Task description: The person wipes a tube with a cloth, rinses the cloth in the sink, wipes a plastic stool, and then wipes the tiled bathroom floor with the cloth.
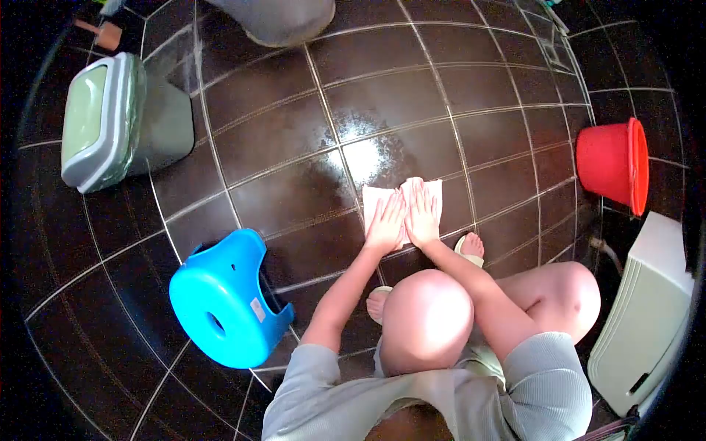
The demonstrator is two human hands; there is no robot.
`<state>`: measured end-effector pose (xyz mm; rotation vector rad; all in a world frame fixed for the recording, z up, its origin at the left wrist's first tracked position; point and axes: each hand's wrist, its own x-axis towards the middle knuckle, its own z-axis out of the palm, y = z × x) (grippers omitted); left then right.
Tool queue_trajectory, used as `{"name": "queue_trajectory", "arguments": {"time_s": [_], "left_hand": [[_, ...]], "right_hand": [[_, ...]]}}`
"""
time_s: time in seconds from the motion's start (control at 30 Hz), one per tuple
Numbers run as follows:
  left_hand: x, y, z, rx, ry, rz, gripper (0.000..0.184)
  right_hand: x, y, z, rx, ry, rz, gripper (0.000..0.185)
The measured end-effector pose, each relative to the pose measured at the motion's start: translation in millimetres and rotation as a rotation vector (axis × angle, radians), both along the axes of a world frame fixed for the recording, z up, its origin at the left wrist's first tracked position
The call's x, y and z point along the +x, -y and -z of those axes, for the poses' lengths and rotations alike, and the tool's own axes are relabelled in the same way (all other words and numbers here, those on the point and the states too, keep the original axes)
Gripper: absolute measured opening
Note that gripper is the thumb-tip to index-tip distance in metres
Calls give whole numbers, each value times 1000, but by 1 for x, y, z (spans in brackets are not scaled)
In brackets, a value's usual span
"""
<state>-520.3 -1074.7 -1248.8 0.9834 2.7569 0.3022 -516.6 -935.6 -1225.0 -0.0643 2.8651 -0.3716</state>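
A pale pink cloth [373, 197] lies spread on the dark tiled floor [279, 173]. My left hand [386, 223] rests flat on its left half, fingers stretched forward. Close beside it, my right hand [421, 214] presses flat on the right half, its fingers also straight. Both palms face down and neither hand grips the cloth; they hide much of its middle. Just beyond the cloth, the floor looks wet and shows a bright light reflection.
A blue plastic stool [220, 312] stands at the left. Farther left is a grey-green lidded bin [158, 128]. On the right are a red bucket [607, 162] and a pale box-shaped unit [640, 301]. A grey rounded base [287, 18] stands at the far edge.
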Motion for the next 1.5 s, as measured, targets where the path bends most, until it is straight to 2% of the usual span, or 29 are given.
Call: {"name": "queue_trajectory", "arguments": {"time_s": [0.1,0.23,0.27,0.37,0.4,0.5,0.53,0.63,0.67,0.77,0.8,0.9,0.93,1.03,1.17,1.23,1.3,1.37,1.43,1.5], "left_hand": [[-8,26,3,89,41,122,67],[-19,40,-1,142,67,8,67],[-20,39,1,87,42,17,66],[-29,38,-1,70,88,0,65],[-33,37,0,167,67,-34,64],[-53,35,-1,230,45,-111,64],[-63,32,-3,194,75,-144,63],[-95,21,4,157,33,-260,60],[-108,17,2,184,129,-340,57],[-156,10,16,241,-11,-451,57],[-174,7,10,331,-61,-502,57],[-222,0,21,192,-56,-549,55],[-238,-2,5,135,-59,-562,54],[-275,-7,11,28,-73,-581,55],[-300,-16,22,-31,-167,-687,58],[-299,-26,10,-8,-185,-750,60],[-297,-39,1,-30,-182,-795,60],[-291,-57,20,17,-192,-865,64],[-271,-89,13,-9,-203,-883,66],[-245,-135,-2,-82,-12,-875,68]], "right_hand": [[-4,-9,1,-1,-20,-98,68],[-22,-15,-1,5,-49,-204,68],[-25,-12,2,12,-64,-221,68],[-39,-8,0,10,-94,-213,68],[-42,-6,3,19,-139,-215,68],[-51,7,11,88,-115,-102,68],[-58,13,10,14,-132,-54,68],[-107,14,13,-66,-110,-153,68],[-132,16,11,-115,-137,-186,66],[-201,14,14,-108,-188,-375,69],[-222,13,15,-116,-201,-399,68],[-278,10,16,-136,-237,-456,64],[-296,8,18,-137,-247,-481,63],[-335,7,16,-142,-242,-522,61],[-378,7,24,-138,-278,-580,59],[-389,3,25,-192,-301,-664,58],[-390,-1,28,-235,-330,-686,57],[-389,-13,31,-263,-304,-718,57],[-367,-42,27,-319,-271,-657,56],[-334,-89,8,-284,-199,-601,50]]}}
